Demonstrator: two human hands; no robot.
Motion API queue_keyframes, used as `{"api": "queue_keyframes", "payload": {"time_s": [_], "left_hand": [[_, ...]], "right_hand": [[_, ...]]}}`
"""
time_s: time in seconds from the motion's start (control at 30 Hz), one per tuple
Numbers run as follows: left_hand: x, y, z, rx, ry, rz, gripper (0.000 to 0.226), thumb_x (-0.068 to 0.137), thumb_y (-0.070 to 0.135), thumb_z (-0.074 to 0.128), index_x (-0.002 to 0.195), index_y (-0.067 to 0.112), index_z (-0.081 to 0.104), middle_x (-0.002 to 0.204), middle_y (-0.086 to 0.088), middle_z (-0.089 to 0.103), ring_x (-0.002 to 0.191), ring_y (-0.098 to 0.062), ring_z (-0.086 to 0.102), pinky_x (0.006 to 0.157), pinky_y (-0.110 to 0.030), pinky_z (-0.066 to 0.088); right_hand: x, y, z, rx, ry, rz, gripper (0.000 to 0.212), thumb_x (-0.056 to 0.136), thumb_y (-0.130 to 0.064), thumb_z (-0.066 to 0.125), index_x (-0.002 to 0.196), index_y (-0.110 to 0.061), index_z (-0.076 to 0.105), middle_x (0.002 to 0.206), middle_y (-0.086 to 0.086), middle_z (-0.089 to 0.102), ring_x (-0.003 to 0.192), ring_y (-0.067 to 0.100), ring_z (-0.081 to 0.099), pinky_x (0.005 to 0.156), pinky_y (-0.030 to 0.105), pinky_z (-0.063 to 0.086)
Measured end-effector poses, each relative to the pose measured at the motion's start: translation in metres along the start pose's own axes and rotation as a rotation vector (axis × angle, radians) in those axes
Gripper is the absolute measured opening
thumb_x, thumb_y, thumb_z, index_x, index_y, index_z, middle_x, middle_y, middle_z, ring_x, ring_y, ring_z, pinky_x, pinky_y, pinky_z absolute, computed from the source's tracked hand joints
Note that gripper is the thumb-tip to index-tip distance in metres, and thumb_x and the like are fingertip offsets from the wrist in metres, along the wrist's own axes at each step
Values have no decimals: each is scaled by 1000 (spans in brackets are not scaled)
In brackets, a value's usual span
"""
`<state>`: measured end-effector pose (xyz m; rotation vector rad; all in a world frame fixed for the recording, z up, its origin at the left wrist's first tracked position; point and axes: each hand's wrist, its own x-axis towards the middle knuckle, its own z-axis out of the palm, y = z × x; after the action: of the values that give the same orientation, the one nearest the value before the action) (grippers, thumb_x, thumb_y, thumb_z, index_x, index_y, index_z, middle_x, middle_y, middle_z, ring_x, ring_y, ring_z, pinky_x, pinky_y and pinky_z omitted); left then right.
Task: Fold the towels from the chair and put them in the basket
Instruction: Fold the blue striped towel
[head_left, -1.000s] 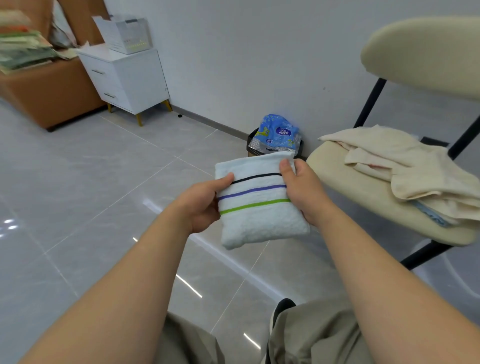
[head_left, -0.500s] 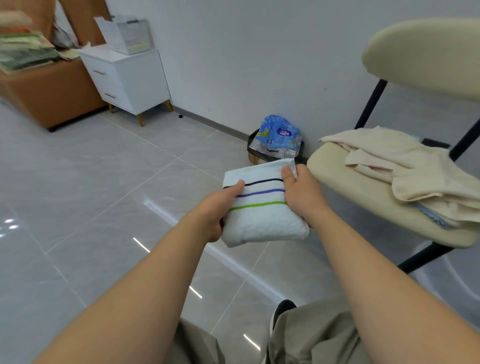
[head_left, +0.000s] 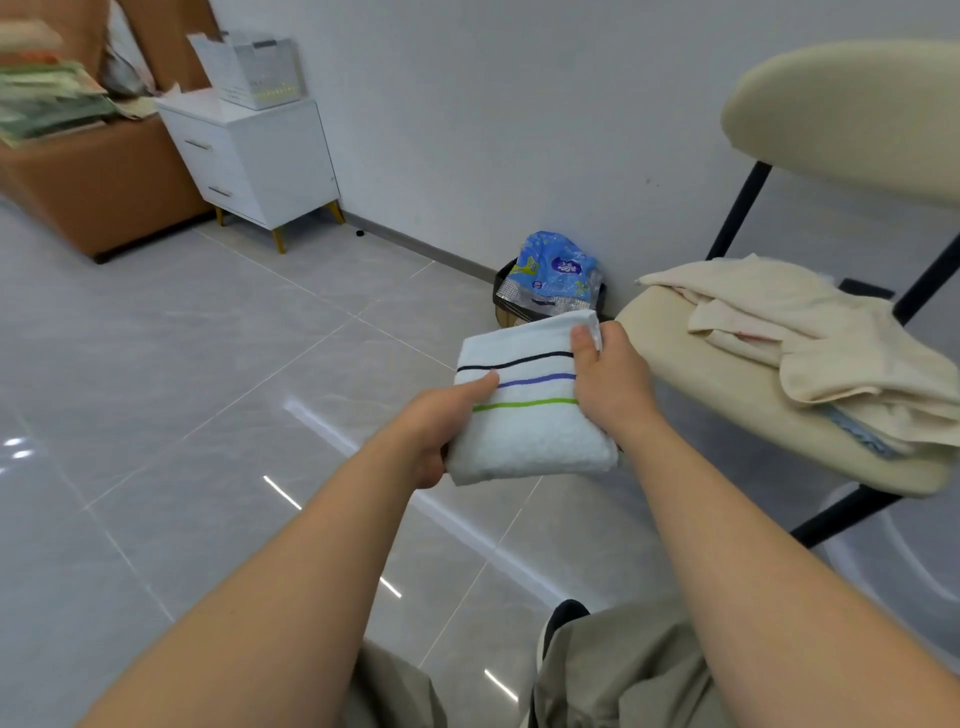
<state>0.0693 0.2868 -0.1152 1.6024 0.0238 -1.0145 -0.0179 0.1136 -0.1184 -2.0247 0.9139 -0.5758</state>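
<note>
A folded white towel (head_left: 530, 431) with black, purple and green stripes hangs in the air in front of me. My left hand (head_left: 439, 423) grips its left edge, thumb on top. My right hand (head_left: 608, 384) grips its right edge, thumb over the far corner. Just beyond the towel, on the floor by the wall, stands a dark basket (head_left: 506, 296) with a blue plastic pack (head_left: 556, 270) in it. To the right, a cream chair (head_left: 727, 384) carries a heap of beige towels (head_left: 810, 338) with a bit of blue cloth under them.
A white two-drawer cabinet (head_left: 254, 156) with a white box on top stands against the wall at the back left, beside a brown sofa (head_left: 88, 192) piled with papers. Glossy grey floor tiles spread to the left. My knees and one shoe show at the bottom.
Both hands have carried the folded towel forward and slightly right, toward the basket. The grip is the same on both edges.
</note>
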Motion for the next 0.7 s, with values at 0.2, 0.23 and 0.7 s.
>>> {"api": "queue_keyframes", "payload": {"time_s": [0.2, 0.23, 0.7], "left_hand": [[7, -6, 9, 226, 349, 393, 29, 97, 48, 54, 109, 22, 57, 105, 1, 65, 88, -14, 61, 84, -38, 54], [7, -6, 11, 258, 355, 418, 29, 97, 48, 52, 108, 22, 56, 102, 1, 64, 85, -12, 59, 81, -36, 51], [5, 4, 5, 193, 260, 382, 31, 92, 49, 63, 98, 19, 67, 96, -1, 74, 89, -21, 71, 75, -35, 58]], "right_hand": [[2, -4, 7, 273, -248, 283, 52, 92, -63, 51, 117, -18, 60, 111, 0, 69, 97, 20, 68, 88, 41, 57], [1, -4, 8, 217, -235, 267, 54, 92, -64, 50, 117, -17, 60, 113, 1, 68, 99, 22, 67, 90, 41, 56], [0, -5, -2, 68, -42, 1, 27, 103, -44, 47, 105, -17, 50, 106, 5, 63, 85, 19, 56, 68, 31, 36]]}}
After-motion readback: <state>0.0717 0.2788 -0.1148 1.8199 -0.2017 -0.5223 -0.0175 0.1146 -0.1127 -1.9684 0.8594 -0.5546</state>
